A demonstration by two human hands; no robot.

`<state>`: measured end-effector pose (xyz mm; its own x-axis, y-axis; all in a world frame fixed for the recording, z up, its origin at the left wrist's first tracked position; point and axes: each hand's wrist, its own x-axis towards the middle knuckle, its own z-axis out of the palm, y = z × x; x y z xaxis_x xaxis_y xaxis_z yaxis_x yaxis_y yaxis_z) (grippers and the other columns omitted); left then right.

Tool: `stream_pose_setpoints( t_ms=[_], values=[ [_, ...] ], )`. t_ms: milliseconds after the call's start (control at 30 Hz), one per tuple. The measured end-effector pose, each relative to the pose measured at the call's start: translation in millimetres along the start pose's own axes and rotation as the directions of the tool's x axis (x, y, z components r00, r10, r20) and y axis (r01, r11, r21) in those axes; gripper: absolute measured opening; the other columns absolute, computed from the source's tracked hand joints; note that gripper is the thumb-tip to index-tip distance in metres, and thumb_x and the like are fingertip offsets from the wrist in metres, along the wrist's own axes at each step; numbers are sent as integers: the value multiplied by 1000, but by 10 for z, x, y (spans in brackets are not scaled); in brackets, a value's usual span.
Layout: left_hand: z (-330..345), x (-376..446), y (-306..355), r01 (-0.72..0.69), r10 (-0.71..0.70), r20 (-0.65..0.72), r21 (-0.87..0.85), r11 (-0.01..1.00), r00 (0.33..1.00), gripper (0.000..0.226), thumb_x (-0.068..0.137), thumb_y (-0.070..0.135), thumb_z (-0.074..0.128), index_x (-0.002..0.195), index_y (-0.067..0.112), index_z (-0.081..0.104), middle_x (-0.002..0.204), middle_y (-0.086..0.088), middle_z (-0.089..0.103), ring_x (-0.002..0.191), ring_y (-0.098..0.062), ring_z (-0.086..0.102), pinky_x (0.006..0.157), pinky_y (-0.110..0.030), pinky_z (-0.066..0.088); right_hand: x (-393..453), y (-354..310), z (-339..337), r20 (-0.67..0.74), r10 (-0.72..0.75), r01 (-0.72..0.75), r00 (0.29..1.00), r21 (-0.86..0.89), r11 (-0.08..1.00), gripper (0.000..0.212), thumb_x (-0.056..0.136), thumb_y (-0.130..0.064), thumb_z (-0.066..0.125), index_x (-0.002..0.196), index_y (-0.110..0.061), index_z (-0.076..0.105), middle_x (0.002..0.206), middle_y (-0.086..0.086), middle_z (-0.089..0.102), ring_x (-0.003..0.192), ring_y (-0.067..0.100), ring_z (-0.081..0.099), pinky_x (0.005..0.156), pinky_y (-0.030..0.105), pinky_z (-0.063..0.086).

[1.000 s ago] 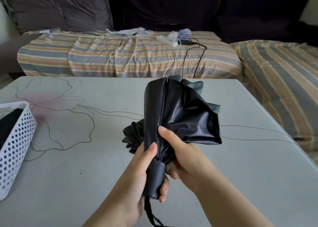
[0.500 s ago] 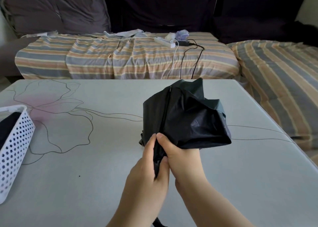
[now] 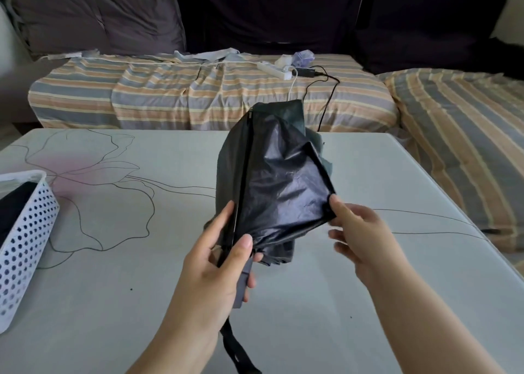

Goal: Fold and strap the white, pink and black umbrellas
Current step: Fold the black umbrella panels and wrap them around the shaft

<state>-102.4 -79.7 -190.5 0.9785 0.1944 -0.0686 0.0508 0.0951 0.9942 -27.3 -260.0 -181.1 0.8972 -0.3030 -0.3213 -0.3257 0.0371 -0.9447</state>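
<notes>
Collapsed black umbrella [image 3: 272, 180] of glossy, crinkled nylon with matte grey outer panels, held above the pale grey worktop [image 3: 113, 288] printed with a thin-line flower drawing; long axis near upright, canopy end up and tilted away toward the sofa, dark handle at the bottom. Left hand [image 3: 218, 271] wraps the handle and lower canopy, thumb and forefinger laid along a rib. Right hand [image 3: 357, 232] pinches a loose corner of the fabric panel, pulled out rightward. A black wrist strap [image 3: 235, 348] hangs below the handle. White perforated plastic basket [image 3: 22, 246] at left edge, dark contents. Striped orange-and-grey sofa cover [image 3: 198, 95] behind, carrying a white power strip [image 3: 273, 70].
</notes>
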Motion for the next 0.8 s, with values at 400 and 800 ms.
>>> stream_pose_setpoints(
  t_ms=[400,800],
  values=[
    [-22,-69,-16,26,-45,112,166,986,993,39,90,36,49,111,68,51,66,-21,60,47,-19,52,44,-29,41,121,-245,-319,166,-495,511,853,-456,728,29,94,-34,58,70,-19,61,66,-8,58,65,13,52,58,25,37],
    [-74,35,-86,46,-52,31,155,987,998,44,97,21,49,98,64,62,62,-12,60,47,-19,49,43,-29,38,-34,-322,-440,712,85,395,697,-481,783,36,70,-36,79,95,-11,72,95,7,75,88,14,69,83,31,54]
  ],
)
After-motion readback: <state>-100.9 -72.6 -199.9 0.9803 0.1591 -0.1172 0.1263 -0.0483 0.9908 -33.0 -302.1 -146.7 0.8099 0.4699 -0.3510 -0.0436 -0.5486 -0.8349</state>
